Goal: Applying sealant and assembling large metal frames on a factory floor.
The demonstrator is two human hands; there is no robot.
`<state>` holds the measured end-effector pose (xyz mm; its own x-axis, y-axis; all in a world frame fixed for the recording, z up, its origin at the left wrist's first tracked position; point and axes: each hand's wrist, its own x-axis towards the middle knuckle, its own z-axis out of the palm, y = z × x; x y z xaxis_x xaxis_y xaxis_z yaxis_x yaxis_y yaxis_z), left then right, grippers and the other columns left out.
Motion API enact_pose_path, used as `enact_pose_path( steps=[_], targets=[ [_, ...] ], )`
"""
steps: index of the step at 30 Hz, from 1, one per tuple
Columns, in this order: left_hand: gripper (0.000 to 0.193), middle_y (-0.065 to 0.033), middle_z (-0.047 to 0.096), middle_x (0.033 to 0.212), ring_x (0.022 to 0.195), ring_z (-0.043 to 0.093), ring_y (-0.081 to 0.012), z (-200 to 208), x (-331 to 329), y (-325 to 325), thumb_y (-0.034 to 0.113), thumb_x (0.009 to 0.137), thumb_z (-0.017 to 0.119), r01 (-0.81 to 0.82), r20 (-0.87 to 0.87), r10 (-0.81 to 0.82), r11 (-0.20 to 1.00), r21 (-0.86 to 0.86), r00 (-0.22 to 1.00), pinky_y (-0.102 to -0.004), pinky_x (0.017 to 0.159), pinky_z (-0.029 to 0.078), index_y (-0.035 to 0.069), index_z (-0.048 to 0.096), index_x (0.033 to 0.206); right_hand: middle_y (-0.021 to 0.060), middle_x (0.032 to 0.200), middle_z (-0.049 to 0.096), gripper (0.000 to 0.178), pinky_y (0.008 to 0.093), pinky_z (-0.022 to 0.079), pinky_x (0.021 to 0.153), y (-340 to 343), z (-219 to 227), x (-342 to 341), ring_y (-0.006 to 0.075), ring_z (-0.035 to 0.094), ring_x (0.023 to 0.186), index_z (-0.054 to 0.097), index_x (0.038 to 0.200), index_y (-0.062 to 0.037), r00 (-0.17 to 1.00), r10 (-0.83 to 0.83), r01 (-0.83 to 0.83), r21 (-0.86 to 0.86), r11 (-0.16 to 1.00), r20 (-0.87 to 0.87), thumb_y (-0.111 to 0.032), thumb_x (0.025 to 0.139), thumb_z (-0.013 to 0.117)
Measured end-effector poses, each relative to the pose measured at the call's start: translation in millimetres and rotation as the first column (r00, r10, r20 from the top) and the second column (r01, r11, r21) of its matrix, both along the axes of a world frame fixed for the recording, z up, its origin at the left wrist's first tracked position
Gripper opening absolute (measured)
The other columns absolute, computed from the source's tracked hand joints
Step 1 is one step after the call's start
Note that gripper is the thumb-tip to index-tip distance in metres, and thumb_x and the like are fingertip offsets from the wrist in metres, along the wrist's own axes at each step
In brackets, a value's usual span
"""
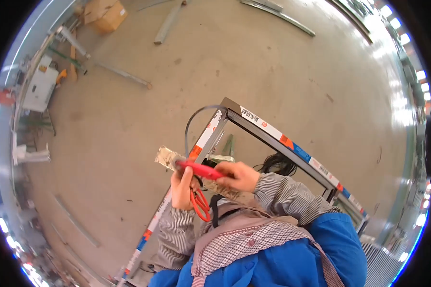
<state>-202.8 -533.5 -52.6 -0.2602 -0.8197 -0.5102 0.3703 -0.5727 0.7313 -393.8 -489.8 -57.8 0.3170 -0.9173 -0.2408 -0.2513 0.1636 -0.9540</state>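
My right hand is closed round the near end of a long red-handled tool, whose kind I cannot make out. Its far end lies by the fingers of my left hand. That hand is closed too, and red-looped scissors hang from it, their blades hidden. A thin dark rubber strip arcs from the corner of a metal frame down to my left fingers. Below both hands lies a worn, pale board. Printed film in white, blue and orange covers the frame's bars.
A coil of black strip hangs inside the frame's right bar. Metal profiles lie on the floor far ahead, and others at the left. A cardboard box stands far left, with a light grey cabinet nearer.
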Motion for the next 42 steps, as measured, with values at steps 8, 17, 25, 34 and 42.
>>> enact_pose_path(
  steps=[8, 17, 25, 34, 42],
  targets=[
    [0.025, 0.0020, 0.042, 0.059, 0.048, 0.035, -0.0048, -2.2, 38.5, 8.5, 0.025, 0.091, 0.047, -0.147, 0.195, 0.146, 0.989, -0.008, 0.970, -0.0196, 0.041, 0.030, 0.001, 0.052, 0.093, -0.0020, 0.065, 0.055, 0.029, 0.0244, 0.039, 0.046, -76.7, -145.1, -26.9, 0.0078, 0.048, 0.052, 0.059, 0.082, -0.0091, 0.102, -0.976, 0.518, 0.827, 0.219, 0.194, -0.034, 0.091, 0.047],
    [0.030, 0.0013, 0.039, 0.055, 0.044, 0.035, -0.0061, 8.9, 54.3, 15.6, 0.030, 0.091, 0.047, -0.019, 0.298, 0.037, 0.998, -0.060, 0.954, -0.0197, 0.038, 0.028, 0.001, 0.052, 0.094, -0.0010, 0.055, 0.051, 0.033, 0.0241, 0.026, 0.037, -88.1, -158.0, -9.3, 0.0076, 0.037, 0.042, 0.061, 0.077, -0.0083, -0.043, -0.995, 0.615, 0.788, 0.042, 0.087, -0.032, 0.091, 0.043],
    [0.031, 0.0011, 0.038, 0.053, 0.043, 0.035, -0.0059, 14.3, 57.7, 16.5, 0.030, 0.090, 0.048, 0.044, 0.323, -0.026, 0.998, -0.049, 0.946, -0.0194, 0.038, 0.027, 0.000, 0.053, 0.093, 0.0016, 0.055, 0.049, 0.031, 0.0261, 0.026, 0.036, -95.1, -150.9, -0.3, 0.0106, 0.038, 0.040, 0.059, 0.083, -0.0064, -0.059, -0.998, 0.697, 0.716, -0.031, 0.014, -0.034, 0.089, 0.048],
    [0.028, -0.0002, 0.043, 0.056, 0.046, 0.037, -0.0059, 40.3, 68.6, 21.4, 0.025, 0.090, 0.048, 0.134, 0.306, -0.114, 0.990, -0.044, 0.945, -0.0202, 0.042, 0.030, -0.002, 0.052, 0.093, 0.0009, 0.055, 0.046, 0.031, 0.0288, 0.030, 0.039, -105.2, -194.4, -4.0, 0.0116, 0.040, 0.043, 0.056, 0.086, -0.0065, 0.074, -0.995, 0.782, 0.624, 0.014, -0.070, -0.037, 0.085, 0.054],
    [0.027, -0.0007, 0.043, 0.058, 0.047, 0.037, -0.0070, 51.3, 66.9, 36.8, 0.024, 0.089, 0.050, 0.251, 0.317, -0.238, 0.968, 0.002, 0.918, -0.0199, 0.043, 0.030, -0.003, 0.052, 0.093, 0.0018, 0.050, 0.043, 0.035, 0.0303, 0.027, 0.036, -99.7, -165.7, 10.5, 0.0123, 0.037, 0.038, 0.058, 0.074, -0.0025, 0.211, -0.977, 0.804, 0.573, 0.160, -0.023, -0.037, 0.083, 0.056]
  ],
)
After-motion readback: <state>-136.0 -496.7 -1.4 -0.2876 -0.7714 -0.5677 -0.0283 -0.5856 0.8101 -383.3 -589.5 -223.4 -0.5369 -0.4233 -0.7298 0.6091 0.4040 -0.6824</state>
